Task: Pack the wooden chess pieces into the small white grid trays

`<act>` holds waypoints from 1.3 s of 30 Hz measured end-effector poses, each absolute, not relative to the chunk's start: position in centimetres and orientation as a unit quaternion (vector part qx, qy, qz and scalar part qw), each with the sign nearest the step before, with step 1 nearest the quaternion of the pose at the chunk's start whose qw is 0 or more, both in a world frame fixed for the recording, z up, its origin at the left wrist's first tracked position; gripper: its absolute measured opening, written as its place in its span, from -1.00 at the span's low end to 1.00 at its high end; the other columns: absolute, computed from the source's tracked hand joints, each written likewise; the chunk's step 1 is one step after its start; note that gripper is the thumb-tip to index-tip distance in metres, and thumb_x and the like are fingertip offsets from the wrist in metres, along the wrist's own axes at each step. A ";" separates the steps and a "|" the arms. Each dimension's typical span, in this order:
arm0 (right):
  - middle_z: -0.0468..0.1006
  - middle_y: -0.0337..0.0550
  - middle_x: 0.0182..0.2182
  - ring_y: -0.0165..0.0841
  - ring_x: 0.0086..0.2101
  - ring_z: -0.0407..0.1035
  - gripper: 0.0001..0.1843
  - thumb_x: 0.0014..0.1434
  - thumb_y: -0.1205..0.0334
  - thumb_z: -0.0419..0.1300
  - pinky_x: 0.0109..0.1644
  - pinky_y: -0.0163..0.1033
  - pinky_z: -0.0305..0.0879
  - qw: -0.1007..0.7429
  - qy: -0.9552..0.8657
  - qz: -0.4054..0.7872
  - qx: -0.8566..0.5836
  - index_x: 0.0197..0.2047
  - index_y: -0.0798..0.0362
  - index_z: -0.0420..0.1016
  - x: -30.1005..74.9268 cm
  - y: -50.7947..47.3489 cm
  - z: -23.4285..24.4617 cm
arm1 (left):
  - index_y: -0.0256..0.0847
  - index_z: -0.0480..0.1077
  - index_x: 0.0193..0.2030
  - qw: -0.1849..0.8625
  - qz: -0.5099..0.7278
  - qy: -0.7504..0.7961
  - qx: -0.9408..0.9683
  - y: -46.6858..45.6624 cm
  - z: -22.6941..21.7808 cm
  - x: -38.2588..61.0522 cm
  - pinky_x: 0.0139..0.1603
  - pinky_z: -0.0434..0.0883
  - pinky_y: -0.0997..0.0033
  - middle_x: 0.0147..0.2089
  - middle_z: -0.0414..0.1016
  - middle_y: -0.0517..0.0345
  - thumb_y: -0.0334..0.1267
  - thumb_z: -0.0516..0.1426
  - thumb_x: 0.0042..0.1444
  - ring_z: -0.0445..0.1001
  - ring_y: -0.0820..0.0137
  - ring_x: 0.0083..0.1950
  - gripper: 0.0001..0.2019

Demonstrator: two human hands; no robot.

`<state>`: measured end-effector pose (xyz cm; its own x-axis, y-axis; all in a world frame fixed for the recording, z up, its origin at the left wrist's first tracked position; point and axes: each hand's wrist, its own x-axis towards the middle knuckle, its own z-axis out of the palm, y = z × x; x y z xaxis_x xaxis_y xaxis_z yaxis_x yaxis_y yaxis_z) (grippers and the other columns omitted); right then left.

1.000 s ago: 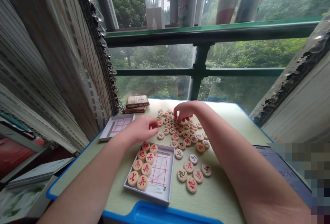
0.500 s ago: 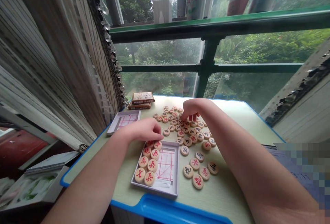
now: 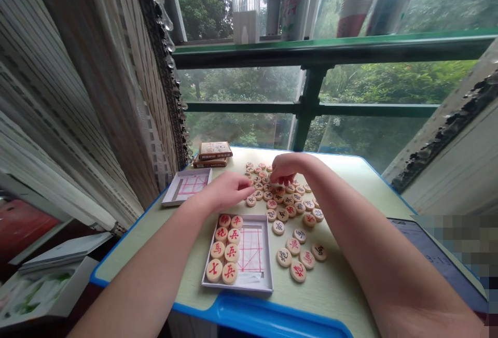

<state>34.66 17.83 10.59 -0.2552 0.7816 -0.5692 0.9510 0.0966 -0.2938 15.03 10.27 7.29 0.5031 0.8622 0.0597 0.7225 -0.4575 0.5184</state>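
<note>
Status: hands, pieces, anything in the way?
Right hand among loose round wood-coloured pieces marked red or black, hiding some; grip unclear. Left hand at cluster's left edge, contact unclear. White rectangular tray: eight red-marked pieces, two columns.

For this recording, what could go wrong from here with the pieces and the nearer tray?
The right hand is over tightly grouped loose pieces, so its fingers might nudge neighbouring ones.
The right forearm runs close beside a black-marked piece and could brush it.
The red-marked pieces occupy only the left side of the nearer tray; a bump might slide them across.
</note>
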 end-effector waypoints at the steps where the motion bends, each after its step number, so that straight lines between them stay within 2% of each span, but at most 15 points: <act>1: 0.59 -0.06 -0.40 -0.39 -0.43 0.47 -0.75 0.03 0.24 0.27 -0.36 -0.34 0.41 0.119 0.733 -0.305 0.597 -0.24 0.23 0.52 34.5 17.4 11.0 | -0.28 0.42 -0.50 0.210 0.174 0.475 0.837 10.4 7.3 15.0 -0.49 0.09 0.47 -0.59 0.32 0.23 -0.06 0.02 0.10 0.19 0.50 -0.52 -0.65; 3: 0.60 -0.05 -0.34 -0.42 -0.44 0.46 -0.68 0.06 0.30 0.23 -0.39 -0.36 0.39 0.064 0.746 -0.291 0.595 -0.08 0.19 0.47 34.2 16.5 12.0 | -0.28 0.42 -0.52 0.197 0.202 0.483 0.829 10.7 7.0 14.8 -0.49 0.09 0.47 -0.60 0.31 0.23 -0.06 0.02 0.11 0.19 0.51 -0.53 -0.64; 5: 0.60 -0.07 -0.34 -0.43 -0.48 0.45 -0.65 0.08 0.34 0.20 -0.44 -0.36 0.36 0.006 0.759 -0.280 0.587 -0.03 0.14 0.46 33.7 15.6 12.8 | -0.27 0.44 -0.50 0.188 0.223 0.492 0.820 11.1 6.6 14.4 -0.47 0.11 0.47 -0.58 0.37 0.21 -0.04 0.04 0.09 0.21 0.49 -0.53 -0.64; 9: 0.57 -0.12 -0.45 -0.47 -0.56 0.37 -0.78 0.08 0.34 0.17 -0.51 -0.37 0.27 -0.064 0.777 -0.273 0.563 -0.17 0.12 0.53 32.2 13.4 13.5 | -0.26 0.46 -0.48 0.158 0.204 0.488 0.834 12.0 5.5 13.9 -0.48 0.09 0.45 -0.57 0.40 0.18 -0.03 0.02 0.10 0.21 0.48 -0.53 -0.63; 15: 0.56 -0.20 -0.39 -0.48 -0.46 0.36 -0.67 0.01 0.31 0.24 -0.40 -0.38 0.22 -0.174 0.806 -0.199 0.530 -0.09 0.05 0.53 31.3 8.5 12.0 | -0.26 0.47 -0.51 0.102 0.186 0.476 0.854 12.2 5.2 13.7 -0.47 0.06 0.44 -0.56 0.41 0.15 -0.06 0.02 0.08 0.24 0.47 -0.51 -0.64; 19: 0.52 -0.22 -0.38 -0.45 -0.41 0.35 -0.75 0.05 0.29 0.22 -0.32 -0.34 0.24 -0.212 0.829 -0.198 0.479 -0.14 0.06 0.51 32.6 5.1 10.0 | -0.27 0.48 -0.51 0.082 0.189 0.480 0.853 11.9 5.5 14.0 -0.48 0.04 0.43 -0.56 0.44 0.13 -0.07 0.02 0.07 0.23 0.47 -0.52 -0.64; 23: 0.51 -0.14 -0.25 -0.37 -0.25 0.35 -0.78 0.03 0.28 0.26 -0.17 -0.26 0.27 -0.224 0.854 -0.189 0.431 -0.18 0.05 0.51 33.4 3.5 7.8 | -0.27 0.45 -0.55 0.072 0.184 0.467 0.862 11.6 5.3 14.4 -0.50 0.02 0.42 -0.57 0.43 0.13 -0.07 0.02 0.06 0.20 0.48 -0.54 -0.64; 27: 0.46 -0.08 -0.20 -0.24 -0.14 0.26 -0.78 -0.05 0.21 0.34 -0.04 -0.13 0.23 -0.176 0.874 -0.125 0.436 -0.27 0.03 0.56 33.1 3.2 6.5 | -0.27 0.42 -0.58 0.088 0.188 0.455 0.866 11.4 5.2 14.7 -0.51 0.02 0.44 -0.60 0.40 0.15 -0.02 0.03 0.06 0.17 0.50 -0.56 -0.62; 39: 0.48 -0.08 -0.26 -0.21 -0.19 0.21 -0.80 0.05 0.17 0.24 -0.14 -0.16 0.18 -0.117 0.865 -0.020 0.487 -0.23 0.01 0.55 32.1 2.2 6.2 | -0.26 0.40 -0.60 0.058 0.185 0.455 0.869 11.2 5.3 14.8 -0.51 0.00 0.43 -0.60 0.40 0.14 -0.05 0.04 0.06 0.15 0.49 -0.56 -0.63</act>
